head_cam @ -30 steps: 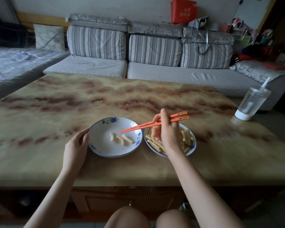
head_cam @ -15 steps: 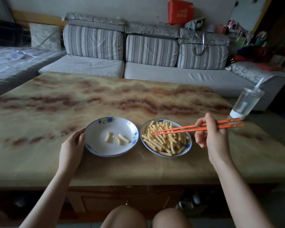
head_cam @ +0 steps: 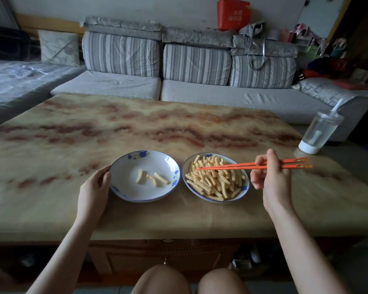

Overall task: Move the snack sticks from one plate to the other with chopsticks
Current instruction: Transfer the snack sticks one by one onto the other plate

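Whereas a second ago the right hand (head_cam: 270, 179) was held over the fuller plate (head_cam: 245, 188), with the tips of the chopsticks (head_cam: 242, 165) reaching over the emptier plate (head_cam: 136, 194), it is now found at three o'clock of the fuller plate, much as it was half a second ago. Two orange chopsticks are pinched between its fingers (head_cam: 255, 180) and pointed toward nine o'clock. Their tips lie close together over the heap of snack sticks (head_cam: 217, 183). Whether a stick is caught between the tips cannot be told.

The left hand (head_cam: 94, 187) is unmoved: the emptier plate is held at its eight o'clock rim, with the thumb laid on the rim and the fingers curled round the edge.

Two plates are counted on the marbled desk (head_cam: 136, 128), side by side and nearly touching, the emptier at nine o'clock of the fuller. Three loose sticks (head_cam: 152, 179) are still counted in the emptier plate. The heap in the other is too dense to be counted.

Farther off, at one o'clock of the right hand, one clear lidded cup (head_cam: 321, 132) with a straw is stood at the desk's far corner. Beyond the desk, one grey sofa (head_cam: 221, 94) is seen, with three striped back cushions (head_cam: 197, 62).
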`<state>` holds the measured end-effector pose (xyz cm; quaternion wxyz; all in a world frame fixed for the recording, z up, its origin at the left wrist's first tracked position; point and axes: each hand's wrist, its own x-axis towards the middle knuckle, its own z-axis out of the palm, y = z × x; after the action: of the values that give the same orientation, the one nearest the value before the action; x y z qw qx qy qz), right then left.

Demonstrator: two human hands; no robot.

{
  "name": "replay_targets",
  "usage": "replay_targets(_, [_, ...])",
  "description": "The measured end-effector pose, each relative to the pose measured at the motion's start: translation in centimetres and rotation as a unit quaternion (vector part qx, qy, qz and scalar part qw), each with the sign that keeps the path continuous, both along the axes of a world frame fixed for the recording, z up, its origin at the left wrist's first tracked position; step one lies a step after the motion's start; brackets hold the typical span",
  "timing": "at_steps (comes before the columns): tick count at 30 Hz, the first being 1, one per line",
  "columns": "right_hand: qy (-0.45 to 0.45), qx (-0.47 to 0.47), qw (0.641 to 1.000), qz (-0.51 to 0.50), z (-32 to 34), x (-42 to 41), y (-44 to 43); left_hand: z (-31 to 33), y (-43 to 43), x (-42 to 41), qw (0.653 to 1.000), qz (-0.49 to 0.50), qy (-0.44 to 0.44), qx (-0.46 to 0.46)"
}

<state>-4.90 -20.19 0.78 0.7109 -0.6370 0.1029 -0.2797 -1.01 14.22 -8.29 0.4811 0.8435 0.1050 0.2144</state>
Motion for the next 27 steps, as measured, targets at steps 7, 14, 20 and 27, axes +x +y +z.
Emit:
replay_targets(7, [-0.038,0.059,0.997,0.019,2.2,1.3,2.8,0.2,-0.1,-0.1,1.000,-0.001,-0.001,0.000])
replay_targets(14, [-0.009,0.037,0.993,0.116,0.5,3.4,8.9,0.1,0.0,-0.1,1.000,-0.001,0.004,-0.014])
replay_targets(20, [0.024,-0.001,0.988,0.154,-1.4,4.0,11.5,0.1,0.1,0.0,1.000,0.000,0.005,-0.018])
replay_targets(27, [-0.014,-0.003,0.991,0.133,-0.2,2.8,8.9,0.2,0.0,-0.1,1.000,-0.005,0.001,-0.018])
